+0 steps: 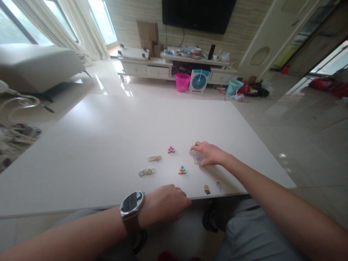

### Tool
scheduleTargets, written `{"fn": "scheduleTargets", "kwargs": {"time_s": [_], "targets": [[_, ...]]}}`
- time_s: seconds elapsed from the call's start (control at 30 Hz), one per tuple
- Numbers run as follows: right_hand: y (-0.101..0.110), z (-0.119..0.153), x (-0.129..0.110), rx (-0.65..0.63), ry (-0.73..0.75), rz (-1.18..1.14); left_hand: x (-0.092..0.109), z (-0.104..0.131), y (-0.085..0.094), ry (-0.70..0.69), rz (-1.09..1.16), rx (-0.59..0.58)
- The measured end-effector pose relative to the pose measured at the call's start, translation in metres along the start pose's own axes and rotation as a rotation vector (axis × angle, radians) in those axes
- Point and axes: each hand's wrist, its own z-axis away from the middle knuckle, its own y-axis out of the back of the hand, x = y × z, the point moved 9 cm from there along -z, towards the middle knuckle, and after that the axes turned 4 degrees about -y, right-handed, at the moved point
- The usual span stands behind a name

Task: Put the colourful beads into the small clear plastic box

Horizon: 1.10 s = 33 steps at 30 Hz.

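One wristwatch (132,203) is worn just behind the left hand (165,203), which is held at the near edge of the white table (108,145), its fingers bent inward and drawn together; the fingertips are hidden, so whether anything is pinched cannot be told. Just beyond the edge, a yellow-and-blue cartoon figure (207,189) and a small pale piece (219,186) are laid side by side, not touching. Farther in, a front cluster of coloured beads (182,170) is set between a near row of thin rings (147,172) and the right hand (210,153). By that hand a clear plastic container (197,157) is partly covered: its fingers are arched over the far side, its thumb is set apart on the near side, and whether contact is firm cannot be told. The container seems light, thin-walled, smooth and a little slippery, easily dented or tipped; it is probably best taken by opposite side walls, low down, with slight pressure. Behind the near row a far row of rings (154,158) is seen, and farther still a back cluster of beads (171,149). Across the floor (272,123), a pink basket (182,83) and a blue fan (199,81) are stood before a white cabinet (158,71), below a television (198,14).
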Motion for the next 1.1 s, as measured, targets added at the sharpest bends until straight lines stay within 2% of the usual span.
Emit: {"fn": "scheduleTargets", "kwargs": {"time_s": [0.2,1.1], "targets": [[0.001,0.0,-0.012,-0.013,0.022,0.006,0.0,-0.001,-0.001,0.003,-0.002,-0.01],[0.0,0.001,-0.015,-0.023,0.054,-0.039,0.0,-0.002,-0.003,0.006,-0.029,-0.033]]}}
